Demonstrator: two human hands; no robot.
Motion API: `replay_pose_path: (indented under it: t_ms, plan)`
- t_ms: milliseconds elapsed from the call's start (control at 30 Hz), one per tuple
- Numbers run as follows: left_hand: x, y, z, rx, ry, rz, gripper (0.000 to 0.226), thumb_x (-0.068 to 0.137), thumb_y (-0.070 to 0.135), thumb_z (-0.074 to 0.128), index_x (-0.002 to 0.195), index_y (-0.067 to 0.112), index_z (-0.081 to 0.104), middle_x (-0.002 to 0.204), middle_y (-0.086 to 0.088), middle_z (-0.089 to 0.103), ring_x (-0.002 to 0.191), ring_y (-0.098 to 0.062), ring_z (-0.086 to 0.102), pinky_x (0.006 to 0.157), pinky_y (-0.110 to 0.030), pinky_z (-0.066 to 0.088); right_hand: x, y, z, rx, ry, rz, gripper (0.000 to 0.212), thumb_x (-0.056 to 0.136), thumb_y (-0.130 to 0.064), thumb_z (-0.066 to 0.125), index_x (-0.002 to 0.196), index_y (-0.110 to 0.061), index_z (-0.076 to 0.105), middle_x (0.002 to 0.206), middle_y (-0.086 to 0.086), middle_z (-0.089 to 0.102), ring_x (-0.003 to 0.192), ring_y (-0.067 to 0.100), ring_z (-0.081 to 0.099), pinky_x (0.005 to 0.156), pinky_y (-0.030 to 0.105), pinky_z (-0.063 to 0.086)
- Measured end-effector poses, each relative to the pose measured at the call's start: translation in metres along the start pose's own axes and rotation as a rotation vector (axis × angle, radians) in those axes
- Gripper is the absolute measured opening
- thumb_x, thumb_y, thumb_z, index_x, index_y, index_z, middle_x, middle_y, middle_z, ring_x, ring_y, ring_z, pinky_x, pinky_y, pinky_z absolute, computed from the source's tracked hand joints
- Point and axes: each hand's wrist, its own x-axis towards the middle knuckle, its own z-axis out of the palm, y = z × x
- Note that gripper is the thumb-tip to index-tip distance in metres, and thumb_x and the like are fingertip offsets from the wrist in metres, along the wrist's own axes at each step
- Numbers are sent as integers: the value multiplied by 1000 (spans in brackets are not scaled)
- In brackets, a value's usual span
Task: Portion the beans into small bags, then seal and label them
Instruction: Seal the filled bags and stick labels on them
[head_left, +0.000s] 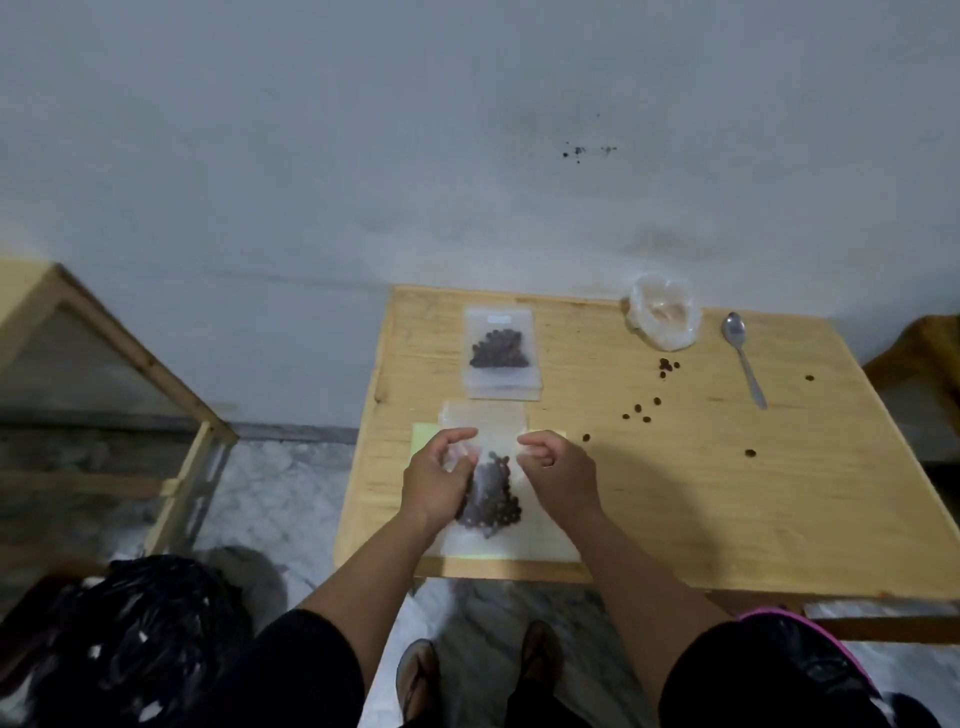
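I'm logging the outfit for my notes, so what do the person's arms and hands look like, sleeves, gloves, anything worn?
Both forearms are bare, with no gloves. The left hand and right hand show no clear jewellery. Dark, black-looking sleeves end near the elbows.

The hands (493, 467) hide the small bag's (493, 499) side edges and part of its beans (493, 499).

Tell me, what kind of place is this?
Probably a plain room in a home or small workshop, not a factory: a small wooden table against a bare grey wall, a marble-patterned floor, and an ordinary spoon beside hand-filled bean bags.
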Motion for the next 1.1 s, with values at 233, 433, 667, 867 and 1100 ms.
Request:
replay_pose_path:
  t_ms: [233, 433, 667, 867, 1100]
  plan:
    - [-8, -38, -78, -74, 170, -60, 28, 89, 11, 60, 104, 35, 62, 114, 2, 65, 105, -19, 61, 94, -32, 48, 9, -12, 54, -234, -51, -43, 29, 83, -7, 59, 112, -6, 65, 111, 11, 69, 107, 26, 61, 92, 27, 43]
    - [-8, -57, -105, -137, 215, -97, 29, 89, 8, 59, 104, 33, 63, 108, -3, 66, 81, -18, 61, 81, -34, 53, 24, -21, 80, -322, 21, -64, 30, 84, -8, 57, 113, -7, 64, 109, 15, 68, 105, 32, 57, 93, 34, 41]
    - [-1, -57, -109, -150, 137, -113, 30, 90, 10, 60, 108, 34, 62, 121, 5, 60, 114, -14, 55, 98, -28, 45, 32, -29, 90, -229, 148, -17, 13, 84, -7, 61, 95, -5, 66, 95, 11, 67, 91, 25, 58, 73, 20, 34]
    - [5, -55, -106, -154, 106, -127, 31, 90, 10, 60, 106, 37, 62, 121, 7, 60, 120, -19, 53, 99, -30, 44, 37, -34, 90, -143, 147, 80, 15, 84, -11, 62, 98, -7, 65, 100, 8, 68, 90, 18, 57, 77, 17, 34]
    - [13, -47, -99, -143, 110, -138, 33, 89, 10, 61, 104, 39, 62, 122, 4, 61, 119, -24, 54, 101, -36, 46, 35, -42, 83, -120, 153, 87, 13, 83, -11, 60, 94, -7, 65, 94, 5, 67, 80, 12, 51, 72, 19, 34]
